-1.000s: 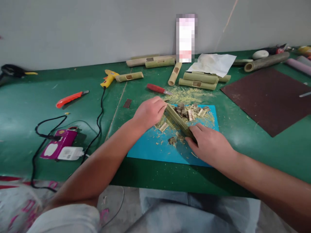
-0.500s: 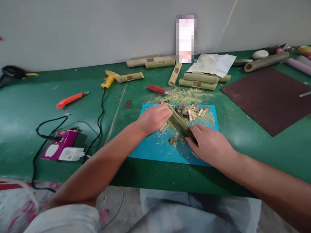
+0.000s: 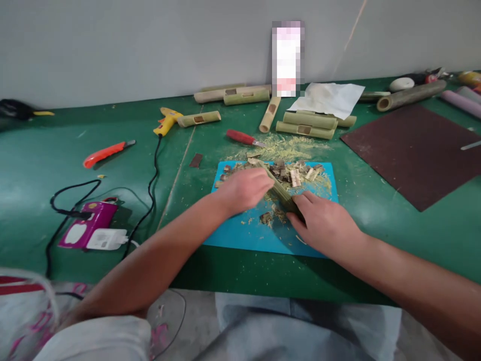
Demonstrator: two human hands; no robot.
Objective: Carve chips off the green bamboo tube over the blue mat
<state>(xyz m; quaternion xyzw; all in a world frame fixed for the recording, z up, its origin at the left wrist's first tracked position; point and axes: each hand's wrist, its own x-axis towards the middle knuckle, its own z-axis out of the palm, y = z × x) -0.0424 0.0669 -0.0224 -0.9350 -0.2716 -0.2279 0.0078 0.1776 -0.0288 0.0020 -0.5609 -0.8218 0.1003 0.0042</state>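
Gripping bamboo (image 3: 278, 189) at both ends over blue mat (image 3: 240, 233): right hand (image 3: 326, 224) clamping near end, left hand (image 3: 246, 189) closed on far end. Risking slip on shavings (image 3: 289, 146), fingers catching splintered edge.

Blue cutting mat (image 3: 240, 235) lies mid-bench on the green bench (image 3: 33, 165), near its front edge. On the mat: green bamboo tube (image 3: 278, 189), slanted, left hand (image 3: 246, 189) at its far end, right hand (image 3: 326, 225) at its near end; heap of small cut bamboo chips (image 3: 295, 174) behind. Red-handled knife (image 3: 243, 138) behind the mat. Yellow glue gun (image 3: 167, 121) and orange utility knife (image 3: 107, 153) far left. Purple power strip (image 3: 90, 230) front left. Dark brown sheet (image 3: 417, 153) right
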